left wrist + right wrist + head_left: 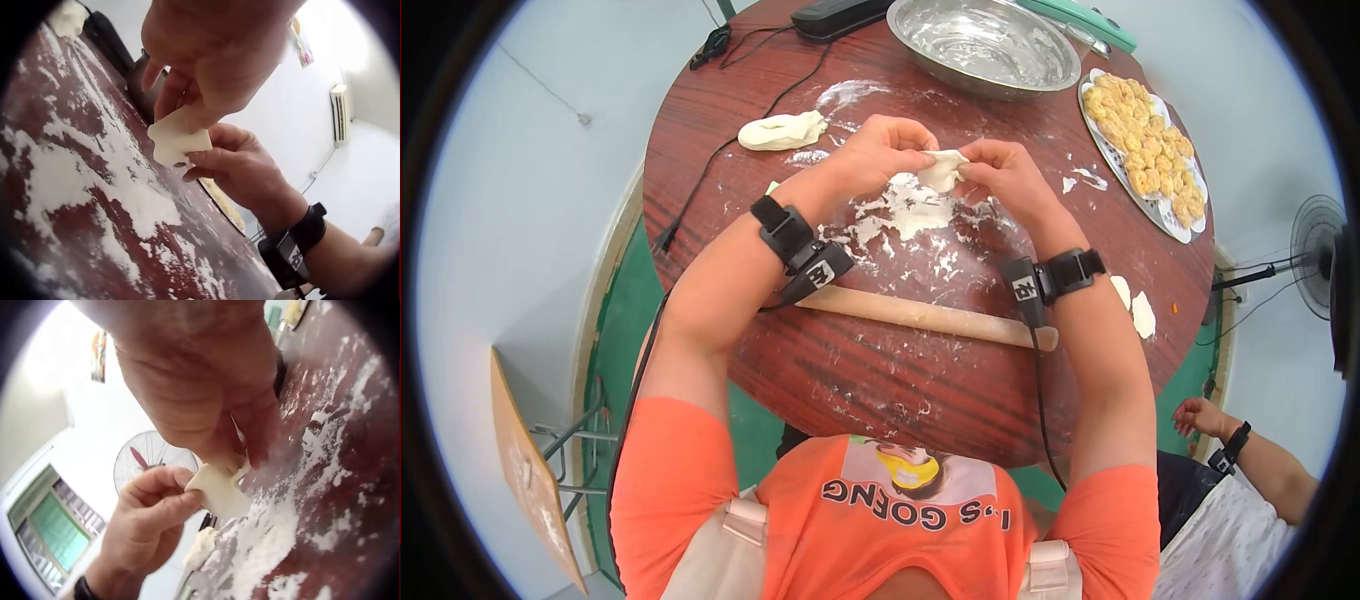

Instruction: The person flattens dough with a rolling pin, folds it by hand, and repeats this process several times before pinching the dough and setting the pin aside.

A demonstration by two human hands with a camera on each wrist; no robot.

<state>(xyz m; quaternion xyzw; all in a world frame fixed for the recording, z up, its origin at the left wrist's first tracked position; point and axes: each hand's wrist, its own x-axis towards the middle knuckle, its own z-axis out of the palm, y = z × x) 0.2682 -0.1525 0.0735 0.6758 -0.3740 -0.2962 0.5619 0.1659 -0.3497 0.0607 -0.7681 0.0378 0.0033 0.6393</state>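
Between both hands hangs a small flat piece of white dough, held above the floured tabletop. My left hand pinches one edge of it between thumb and fingers. The opposite edge is pinched by my right hand. In the left wrist view the dough piece looks thin, with an uneven lower edge. The right wrist view shows the dough stretched out between the two sets of fingertips. A wooden rolling pin lies on the table below my forearms.
Loose flour covers the table under my hands. A larger dough lump sits left, a steel bowl at the back. A plate of yellow shaped pieces stands right, near small dough pieces. Another person's hand shows lower right.
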